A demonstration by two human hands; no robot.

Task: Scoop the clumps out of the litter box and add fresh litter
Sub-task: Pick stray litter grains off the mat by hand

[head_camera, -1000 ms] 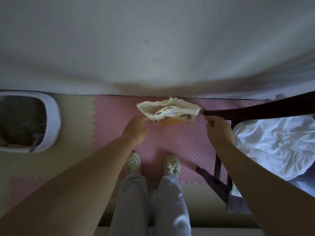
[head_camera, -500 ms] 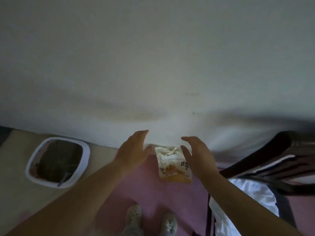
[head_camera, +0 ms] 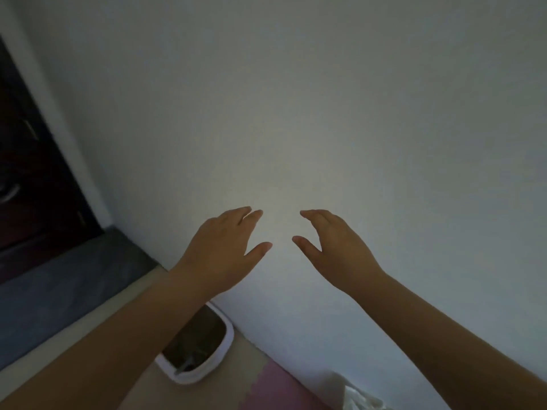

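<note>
Our bare left hand (head_camera: 225, 250) and right hand (head_camera: 334, 247) hover spread and empty before a plain white wall (head_camera: 325, 113); below the left one, a white-rimmed litter box (head_camera: 204, 371) sits on beige floor mat (head_camera: 254, 377).

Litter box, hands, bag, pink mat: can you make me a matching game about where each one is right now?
Things:
1. litter box
2. hands (left hand, right hand)
3. bag
4. pink mat

Places:
A. at the bottom edge by the wall
B. raised, open and empty before the wall
C. on the floor, partly behind the left forearm
D. on the floor between box and bag

Pairs: 1-C, 2-B, 3-A, 4-D
</note>
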